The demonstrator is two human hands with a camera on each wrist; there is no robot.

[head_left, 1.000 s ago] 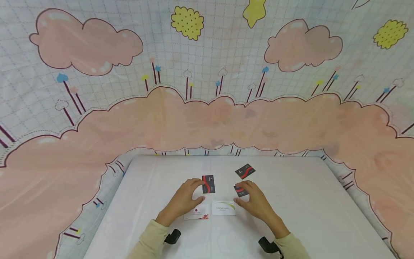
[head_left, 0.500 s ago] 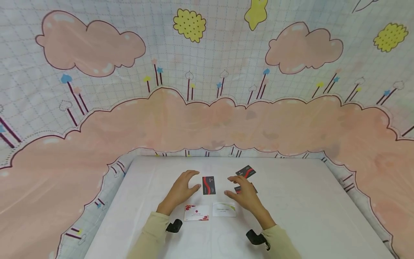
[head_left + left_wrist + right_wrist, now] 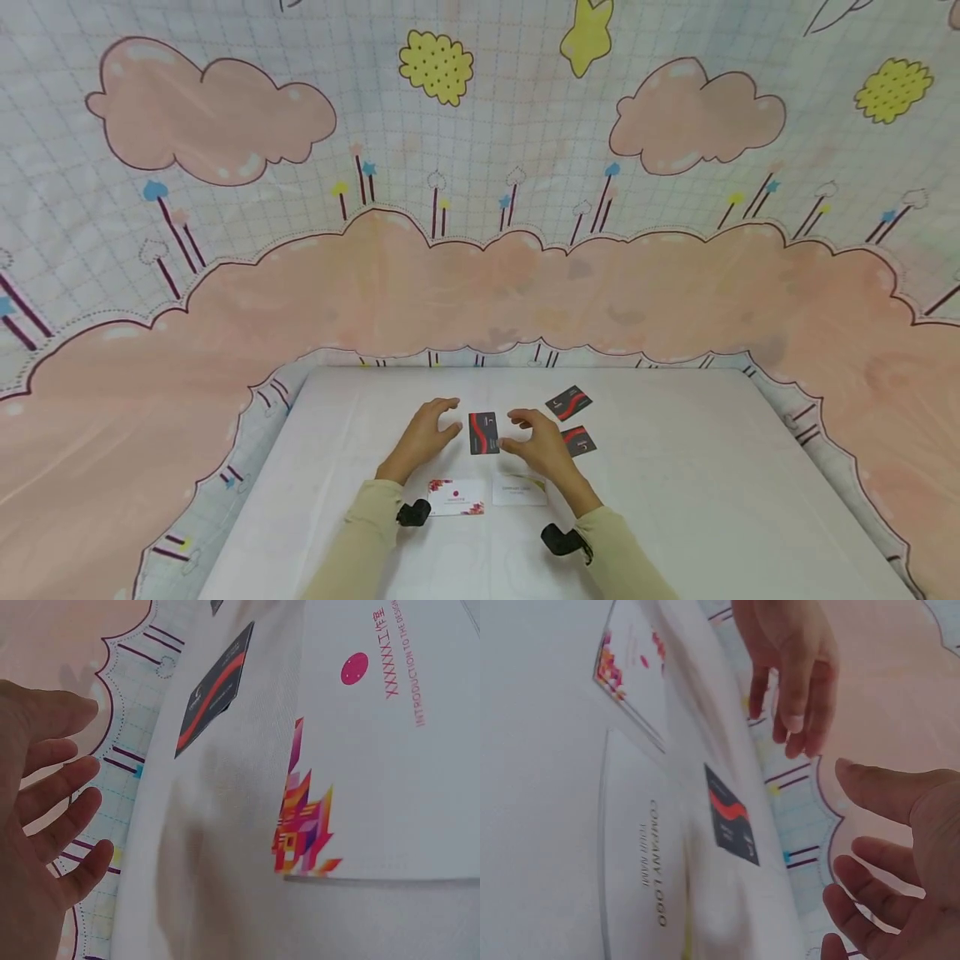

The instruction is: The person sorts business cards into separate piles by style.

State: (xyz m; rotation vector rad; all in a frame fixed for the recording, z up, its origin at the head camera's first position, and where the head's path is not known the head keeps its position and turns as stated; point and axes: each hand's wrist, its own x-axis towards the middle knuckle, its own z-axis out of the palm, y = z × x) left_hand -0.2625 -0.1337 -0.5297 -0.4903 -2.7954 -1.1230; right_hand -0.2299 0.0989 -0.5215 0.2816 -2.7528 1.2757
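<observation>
Legibly, one white card reads "COMPANY LOGO".

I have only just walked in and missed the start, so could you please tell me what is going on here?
A person holds nothing; their left hand and right hand hover either side of a black rectangular card with a wavy red stripe on a white table. Two similar black-and-red cards lie toward the right. Nearer the person, a white card with red-patterned corners and a white card printed COMPANY LOGO lie side by side.
</observation>
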